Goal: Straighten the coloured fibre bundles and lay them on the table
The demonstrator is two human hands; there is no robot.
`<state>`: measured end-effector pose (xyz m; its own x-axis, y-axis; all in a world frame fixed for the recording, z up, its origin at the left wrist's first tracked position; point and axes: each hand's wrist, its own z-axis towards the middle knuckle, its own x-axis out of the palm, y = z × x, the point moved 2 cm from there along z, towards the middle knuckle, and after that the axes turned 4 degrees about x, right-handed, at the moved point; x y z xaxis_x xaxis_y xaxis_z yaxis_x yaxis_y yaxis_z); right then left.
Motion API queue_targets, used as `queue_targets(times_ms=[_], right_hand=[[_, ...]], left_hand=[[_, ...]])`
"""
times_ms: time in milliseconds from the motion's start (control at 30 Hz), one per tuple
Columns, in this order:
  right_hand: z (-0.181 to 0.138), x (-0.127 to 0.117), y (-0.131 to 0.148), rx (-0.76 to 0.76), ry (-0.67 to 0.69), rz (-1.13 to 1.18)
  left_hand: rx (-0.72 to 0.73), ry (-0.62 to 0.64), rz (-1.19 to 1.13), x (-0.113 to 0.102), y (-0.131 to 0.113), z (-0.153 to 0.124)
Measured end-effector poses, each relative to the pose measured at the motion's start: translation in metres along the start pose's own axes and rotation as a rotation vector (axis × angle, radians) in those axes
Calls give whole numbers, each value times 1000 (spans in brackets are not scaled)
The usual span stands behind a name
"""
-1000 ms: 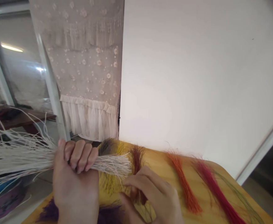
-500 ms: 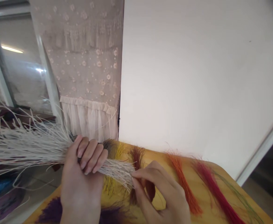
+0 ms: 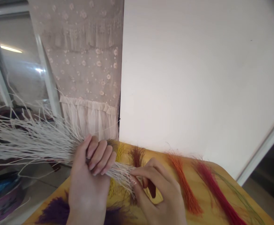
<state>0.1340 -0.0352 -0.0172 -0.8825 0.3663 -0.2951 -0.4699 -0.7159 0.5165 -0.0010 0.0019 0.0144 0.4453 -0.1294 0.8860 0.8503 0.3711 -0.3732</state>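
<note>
My left hand (image 3: 90, 178) is closed round a thick bundle of white straw strands (image 3: 33, 140), which fans out to the left beyond the table's edge. The bundle's short ends (image 3: 124, 176) stick out to the right of my fist. My right hand (image 3: 160, 193) pinches those ends with thumb and forefinger. Both hands hover above a yellow wooden table (image 3: 161, 162). Under them lie a yellow strand bundle (image 3: 118, 154) and a dark red-brown one (image 3: 137, 156).
Orange strands (image 3: 185, 184), crimson strands (image 3: 215, 192) and a few green ones (image 3: 244, 203) lie to the right on the table. A purple bundle (image 3: 54, 212) lies at the near left. A white wall (image 3: 197, 78), a lace curtain (image 3: 85, 62) and a window stand behind.
My left hand has shifted right and slightly up with the white bundle, whose fanned ends rose. My right hand has come up from the table and pinched the bundle's short ends.
</note>
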Motion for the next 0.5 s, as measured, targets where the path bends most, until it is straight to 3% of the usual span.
queue_targets(times_ms=[100, 233, 500], right_hand=[[1, -5, 0, 41, 14, -7], [5, -12, 4, -17, -16, -23], [-4, 1, -10, -47, 49, 3]], left_hand=[[-2, -55, -39, -1, 0, 2], [62, -156, -108, -5, -4, 5], [190, -190, -147, -13, -11, 3]])
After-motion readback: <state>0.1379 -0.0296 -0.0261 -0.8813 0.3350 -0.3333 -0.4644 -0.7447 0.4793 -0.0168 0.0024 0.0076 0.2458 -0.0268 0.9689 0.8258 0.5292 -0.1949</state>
